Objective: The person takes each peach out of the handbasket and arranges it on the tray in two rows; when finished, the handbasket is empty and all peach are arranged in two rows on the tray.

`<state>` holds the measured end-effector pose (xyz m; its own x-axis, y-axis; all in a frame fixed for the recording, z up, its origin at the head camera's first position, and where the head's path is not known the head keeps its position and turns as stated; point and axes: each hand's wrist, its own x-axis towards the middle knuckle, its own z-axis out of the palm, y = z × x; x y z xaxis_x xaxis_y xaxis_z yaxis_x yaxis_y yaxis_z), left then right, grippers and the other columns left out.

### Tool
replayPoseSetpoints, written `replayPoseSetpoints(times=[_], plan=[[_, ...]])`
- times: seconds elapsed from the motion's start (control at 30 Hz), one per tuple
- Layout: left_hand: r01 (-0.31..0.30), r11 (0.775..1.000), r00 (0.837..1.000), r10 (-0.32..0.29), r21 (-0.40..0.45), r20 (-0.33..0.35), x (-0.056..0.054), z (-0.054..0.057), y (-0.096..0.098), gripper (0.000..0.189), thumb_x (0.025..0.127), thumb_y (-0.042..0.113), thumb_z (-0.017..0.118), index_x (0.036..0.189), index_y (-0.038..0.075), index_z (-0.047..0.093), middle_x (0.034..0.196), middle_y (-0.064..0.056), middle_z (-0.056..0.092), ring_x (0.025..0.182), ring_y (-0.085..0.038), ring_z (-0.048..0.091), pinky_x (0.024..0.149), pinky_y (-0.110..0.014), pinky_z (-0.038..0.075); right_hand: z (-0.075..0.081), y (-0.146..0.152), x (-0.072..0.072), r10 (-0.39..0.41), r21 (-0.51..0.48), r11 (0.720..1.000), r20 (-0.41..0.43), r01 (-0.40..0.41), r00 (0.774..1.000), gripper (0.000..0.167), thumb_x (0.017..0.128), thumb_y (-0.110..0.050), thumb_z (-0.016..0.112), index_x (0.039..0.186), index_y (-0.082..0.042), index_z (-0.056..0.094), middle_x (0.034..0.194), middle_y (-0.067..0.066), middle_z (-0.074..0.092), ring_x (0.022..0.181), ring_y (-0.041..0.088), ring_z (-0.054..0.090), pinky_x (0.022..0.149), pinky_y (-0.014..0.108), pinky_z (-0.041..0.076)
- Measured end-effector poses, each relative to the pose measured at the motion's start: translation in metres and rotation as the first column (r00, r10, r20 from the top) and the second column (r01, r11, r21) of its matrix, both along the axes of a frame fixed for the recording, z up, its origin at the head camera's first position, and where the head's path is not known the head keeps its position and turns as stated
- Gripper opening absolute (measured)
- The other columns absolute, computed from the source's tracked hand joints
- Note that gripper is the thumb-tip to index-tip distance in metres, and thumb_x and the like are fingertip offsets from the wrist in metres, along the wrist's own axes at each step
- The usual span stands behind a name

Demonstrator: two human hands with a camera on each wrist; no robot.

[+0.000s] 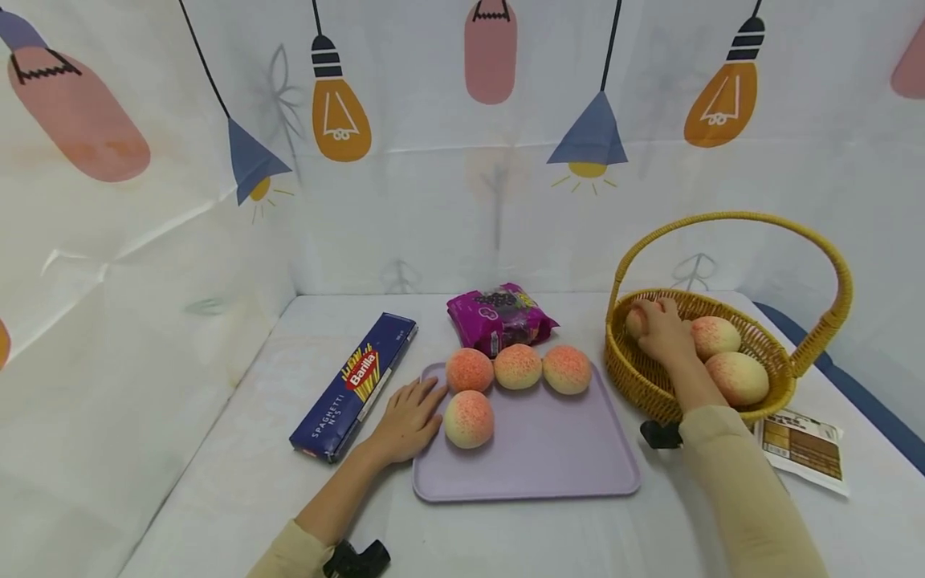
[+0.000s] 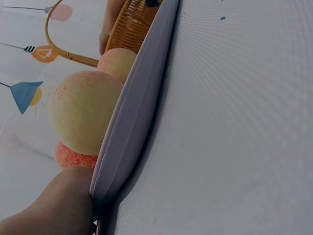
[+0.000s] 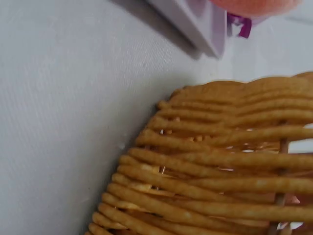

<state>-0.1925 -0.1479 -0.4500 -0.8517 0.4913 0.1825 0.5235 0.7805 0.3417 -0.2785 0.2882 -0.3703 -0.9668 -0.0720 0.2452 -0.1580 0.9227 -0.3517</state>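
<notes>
My right hand [image 1: 662, 331] reaches into the yellow wicker basket [image 1: 784, 377] and grips a peach [image 1: 636, 323], largely hidden by the fingers, near the basket's left side. Two more peaches [image 1: 737, 378] lie to the right of that hand. My left hand [image 1: 408, 421] rests on the left rim of a lilac tray [image 1: 542, 466], fingers extended. On the tray, three peaches [image 1: 517, 367] line the far edge and another peach [image 1: 469, 419] sits in front of the leftmost one. Basket weave [image 3: 210, 166] fills much of the right wrist view, which hides the right hand.
A blue spaghetti box [image 1: 354, 388] lies left of the tray. Behind the tray is a purple snack bag [image 1: 501, 318]. A brown and white packet [image 1: 802, 449] lies partly under the basket's front right. The tall basket handle [image 1: 737, 217] arches over the basket.
</notes>
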Motion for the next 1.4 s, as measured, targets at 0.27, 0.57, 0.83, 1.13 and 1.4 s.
replayPoseSetpoints(times=[0.27,0.57,0.83,1.13,1.4], plan=[[0.000,1.000,1.000,0.000,-0.011,0.001,0.000,-0.001,-0.001,0.049,0.094,0.026,0.043,0.141,0.010,0.037,0.144,-0.016,0.029,0.132,-0.038,0.021,0.104,-0.055,0.015,0.003,-0.008,0.015,-0.021,-0.028,0.999,-0.125,0.017,0.992,0.058,0.069,0.002,0.058,0.125,0.000,0.044,0.125,0.035,0.030,0.094,0.055,0.043,0.070,0.062,0.032],[-0.005,1.000,1.000,0.005,-0.009,-0.012,0.002,-0.003,-0.005,0.049,0.094,0.026,0.044,0.140,0.011,0.037,0.144,-0.016,0.031,0.132,-0.038,0.022,0.104,-0.055,0.015,0.011,-0.022,0.039,-0.016,-0.126,0.992,-0.182,-0.007,0.983,0.054,0.077,-0.004,0.064,0.128,-0.005,0.046,0.129,0.030,0.033,0.106,0.056,0.037,0.079,0.066,0.029],[-0.016,1.000,1.000,0.016,0.002,0.007,0.001,-0.003,-0.003,0.050,0.094,0.028,0.043,0.141,0.013,0.036,0.145,-0.015,0.030,0.132,-0.038,0.021,0.104,-0.054,0.014,0.021,-0.036,0.047,0.029,-0.133,0.988,-0.299,-0.072,0.954,0.055,0.075,-0.001,0.070,0.125,-0.012,0.050,0.128,0.022,0.038,0.093,0.053,0.045,0.074,0.064,0.033],[-0.011,1.000,1.000,0.011,0.004,-0.002,0.002,-0.005,-0.003,0.049,0.094,0.027,0.044,0.140,0.012,0.037,0.144,-0.016,0.031,0.132,-0.038,0.023,0.104,-0.054,0.016,0.021,-0.049,0.060,0.099,-0.132,0.977,-0.407,-0.166,0.908,0.060,0.069,0.005,0.074,0.122,-0.011,0.052,0.125,0.020,0.041,0.090,0.048,0.047,0.072,0.060,0.038],[-0.006,1.000,1.000,0.006,0.010,-0.012,0.002,-0.005,-0.001,0.050,0.094,0.027,0.044,0.141,0.012,0.037,0.144,-0.016,0.031,0.132,-0.038,0.023,0.104,-0.054,0.015,0.020,-0.064,0.068,0.196,-0.094,0.957,-0.489,-0.275,0.850,0.060,0.066,0.007,0.076,0.120,-0.012,0.055,0.122,0.018,0.045,0.089,0.038,0.052,0.076,0.052,0.043]])
